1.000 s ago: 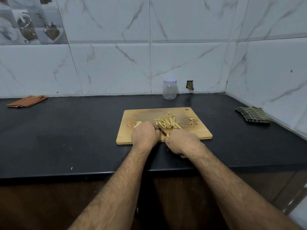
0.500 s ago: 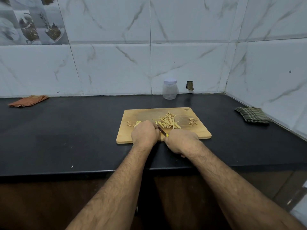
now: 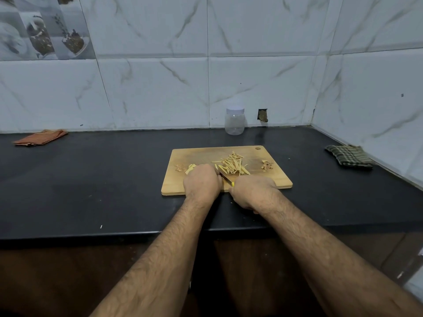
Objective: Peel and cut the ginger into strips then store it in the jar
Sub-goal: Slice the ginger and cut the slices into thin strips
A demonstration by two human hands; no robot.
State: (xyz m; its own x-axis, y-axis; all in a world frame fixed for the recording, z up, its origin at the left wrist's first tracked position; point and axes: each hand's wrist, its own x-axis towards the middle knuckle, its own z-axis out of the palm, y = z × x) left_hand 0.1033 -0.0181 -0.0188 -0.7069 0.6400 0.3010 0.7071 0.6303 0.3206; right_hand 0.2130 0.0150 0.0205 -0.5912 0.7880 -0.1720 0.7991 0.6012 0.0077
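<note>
Nothing has visibly shifted since a second ago. On the black counter [image 3: 91, 191] lies the cutting board [image 3: 278, 179]. Left hand [image 3: 202, 183] curls over a ginger piece [image 3: 190, 168]; right hand [image 3: 253, 192] grips the knife [image 3: 225, 177] beside the ginger strips [image 3: 232, 165]. Lidded jar [image 3: 234, 121] stands behind the board, against the wall.

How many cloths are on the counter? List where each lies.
2. An orange cloth lies at the far left by the wall; a green checked cloth lies at the right, near the corner wall.

A: State your left hand [image 3: 202, 182].
B: Knuckles up, fingers curled downward, forearm extended forward.
A: Your right hand [image 3: 253, 191]?
B: Closed in a fist, wrist angled inward toward your left hand, the two nearly touching.
</note>
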